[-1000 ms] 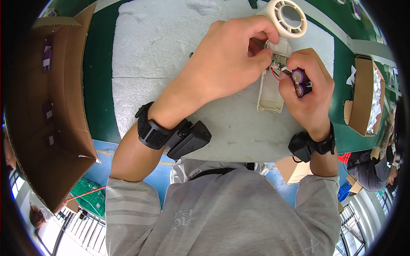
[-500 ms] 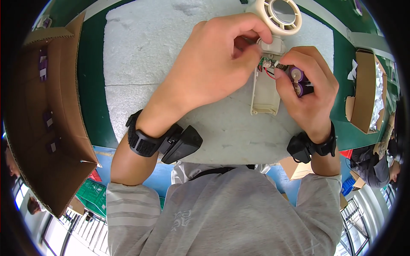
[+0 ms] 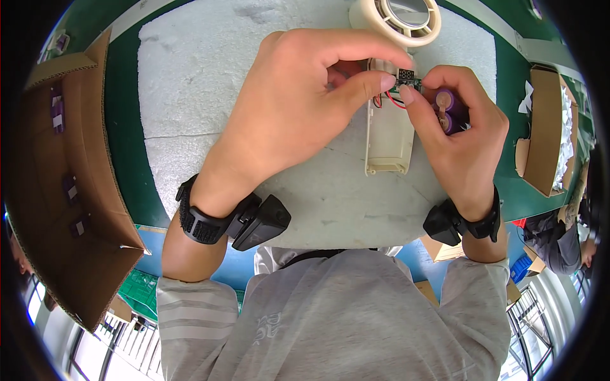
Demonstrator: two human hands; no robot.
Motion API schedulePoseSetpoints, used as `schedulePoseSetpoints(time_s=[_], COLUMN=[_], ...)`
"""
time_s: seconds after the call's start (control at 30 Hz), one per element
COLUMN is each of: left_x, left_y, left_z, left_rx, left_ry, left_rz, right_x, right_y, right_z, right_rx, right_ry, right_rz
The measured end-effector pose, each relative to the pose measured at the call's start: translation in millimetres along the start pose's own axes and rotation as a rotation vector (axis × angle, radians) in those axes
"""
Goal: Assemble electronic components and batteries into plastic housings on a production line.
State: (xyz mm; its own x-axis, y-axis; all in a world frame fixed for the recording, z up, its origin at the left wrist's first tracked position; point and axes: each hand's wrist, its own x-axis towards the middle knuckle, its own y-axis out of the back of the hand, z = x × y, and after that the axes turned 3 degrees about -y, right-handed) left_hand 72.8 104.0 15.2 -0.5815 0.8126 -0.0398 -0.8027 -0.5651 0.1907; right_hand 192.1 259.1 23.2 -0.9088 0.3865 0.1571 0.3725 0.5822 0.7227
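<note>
A grey foam mat (image 3: 190,95) was spread on the green bench (image 3: 124,140). On it, a cream fan housing (image 3: 387,136) was laid. A small circuit board (image 3: 401,81) was pinched above it by the left hand (image 3: 305,108), its grip narrow, and the right hand (image 3: 457,136), in whose closed grip purple batteries (image 3: 448,109) were held.

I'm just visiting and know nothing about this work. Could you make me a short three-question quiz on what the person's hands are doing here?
1. True or false: the right hand holds purple cylindrical cells.
2. What do both hands pinch between their fingertips? A) a small green circuit board B) a screwdriver C) a roll of tape
3. Fill in: the cream fan casing lies on a white ____ pad.

Key: 1 true; 2 A; 3 foam. The left hand meets the right at the board, just above the casing.
</note>
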Motion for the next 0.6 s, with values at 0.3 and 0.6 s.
schedulePoseSetpoints(time_s=[0.3,0.6], left_x=[-1.6,-1.0], left_y=[-1.1,-4.3], left_z=[-3.4,-1.8], left_rx=[0.097,0.029], left_ry=[-0.082,-0.067], left_rz=[-0.002,0.057], right_x=[0.7,2.4], right_y=[-1.7,-1.8], right_z=[-1.3,-0.7], right_rx=[0.041,0.04], right_ry=[-0.029,-0.026], right_rz=[-0.003,-0.002])
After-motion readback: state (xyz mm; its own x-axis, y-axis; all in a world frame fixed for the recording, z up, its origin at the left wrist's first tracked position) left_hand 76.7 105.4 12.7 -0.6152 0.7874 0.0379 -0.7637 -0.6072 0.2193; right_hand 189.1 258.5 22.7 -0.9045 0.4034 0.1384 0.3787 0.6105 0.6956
